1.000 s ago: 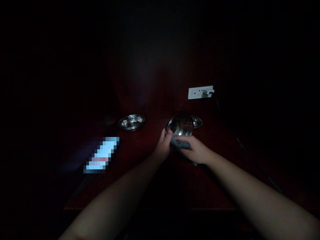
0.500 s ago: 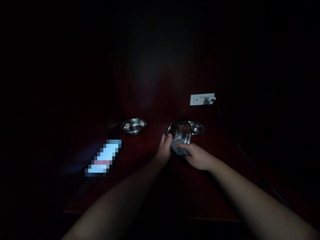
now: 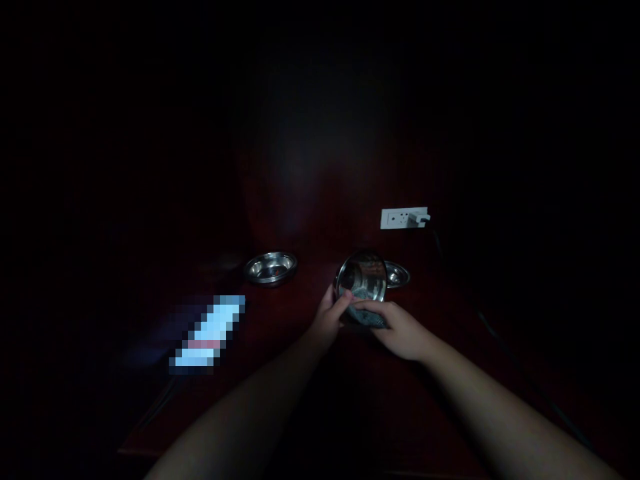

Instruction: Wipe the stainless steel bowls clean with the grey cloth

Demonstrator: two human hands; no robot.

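A shiny metal bowl is tilted on its side above the dark red table, its opening turned toward me. My left hand grips the bowl's lower left rim, thumb over the edge. A grey-green cloth lies bunched against the lower rim and inside wall. My right hand is closed on this cloth, its fingers pressing it to the bowl. The fingers beneath the bowl are hidden. Behind the bowl, to the right, sits a shallow metal dish or lid, partly covered by it.
At the left stands another metal bowl. A lit, pixelated phone-like screen lies nearer on the left, with a cable below it. A white wall socket holds a plug at the back right. A dark cord runs along the right.
The whole scene sits slightly lower in view. My left thumb has shifted further over the bowl's rim, and more cloth shows inside the bowl. Both hands keep their holds.
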